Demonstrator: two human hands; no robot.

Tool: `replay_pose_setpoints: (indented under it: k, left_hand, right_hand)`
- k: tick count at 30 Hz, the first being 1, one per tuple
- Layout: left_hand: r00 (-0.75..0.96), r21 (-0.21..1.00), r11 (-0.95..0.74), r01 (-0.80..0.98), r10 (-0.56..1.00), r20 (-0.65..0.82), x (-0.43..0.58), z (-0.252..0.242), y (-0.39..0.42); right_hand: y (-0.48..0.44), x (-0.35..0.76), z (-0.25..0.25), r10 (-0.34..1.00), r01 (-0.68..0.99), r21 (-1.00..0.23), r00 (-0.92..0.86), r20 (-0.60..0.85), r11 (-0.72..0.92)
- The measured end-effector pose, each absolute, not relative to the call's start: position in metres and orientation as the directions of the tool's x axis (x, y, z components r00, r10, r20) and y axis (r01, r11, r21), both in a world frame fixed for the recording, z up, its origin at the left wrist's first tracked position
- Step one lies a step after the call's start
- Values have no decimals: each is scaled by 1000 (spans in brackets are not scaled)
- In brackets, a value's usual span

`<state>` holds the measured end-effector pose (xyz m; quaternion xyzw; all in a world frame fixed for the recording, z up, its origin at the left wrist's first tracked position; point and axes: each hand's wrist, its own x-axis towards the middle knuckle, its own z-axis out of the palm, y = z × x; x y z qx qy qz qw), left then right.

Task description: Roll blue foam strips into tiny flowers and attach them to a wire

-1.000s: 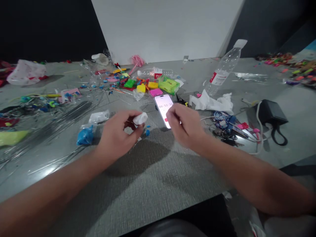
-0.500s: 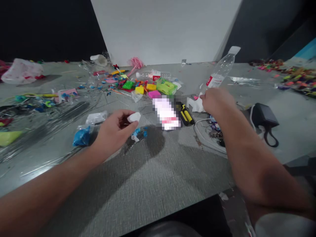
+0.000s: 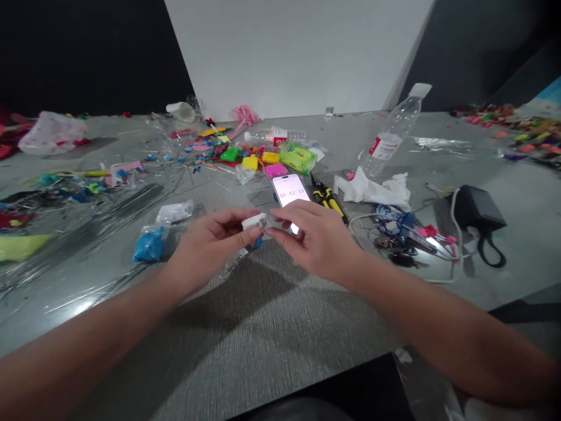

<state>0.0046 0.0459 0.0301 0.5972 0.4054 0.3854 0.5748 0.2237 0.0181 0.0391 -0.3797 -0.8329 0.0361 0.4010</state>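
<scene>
My left hand [image 3: 213, 242] pinches a small white lump of what looks like modelling clay [image 3: 254, 221] between thumb and fingers. Close by on its right is my right hand [image 3: 319, 240], thumb and forefinger curved with a gap between them and nothing visible held there. Its fingertips are beside the lump; whether they touch it I cannot tell. Small blue bits [image 3: 258, 241] lie on the table under the hands, mostly hidden. Partly covered by my right hand is a phone [image 3: 287, 187] showing a running timer.
Yellow-black pliers [image 3: 328, 199], crumpled white tissue [image 3: 372, 190] and an upright plastic bottle [image 3: 388, 143] stand or lie beyond my right hand. Keys [image 3: 397, 245], a cable and a black adapter [image 3: 477, 207] are at right. A blue clay packet [image 3: 149, 244] lies left; colourful packets [image 3: 249, 162] lie behind.
My right hand has left the tissue near the bottle and come in to the middle, beside my left hand. The white lump stays in my left hand, now turned slightly.
</scene>
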Motion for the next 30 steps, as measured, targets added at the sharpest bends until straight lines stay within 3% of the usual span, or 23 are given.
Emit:
replay_pose_setpoints:
  k: [11, 18, 24, 26, 28, 30]
  left_hand:
    - [384, 999, 38, 7, 923, -38, 7, 33, 39]
    - [487, 989, -43, 144, 873, -33, 8, 33, 42]
    - [369, 961, -124, 246, 929, 25, 0, 36, 54]
    - [322, 895, -211, 392, 943, 81, -8, 33, 67]
    - [319, 641, -399, 656, 916, 244, -18, 26, 82]
    - [303, 526, -411, 745, 910, 281, -29, 18, 97]
  right_hand:
    - [17, 215, 26, 646, 594, -330, -459, 609, 733]
    - [16, 212, 24, 632, 590, -293, -519, 575, 752]
    - [8, 219, 41, 690, 409, -571, -250, 680, 711]
    - [8, 221, 44, 711, 381, -611, -230, 665, 694]
    - [12, 221, 42, 709, 397, -597, -255, 658, 697]
    - [19, 221, 35, 693, 411, -565, -316, 648, 716]
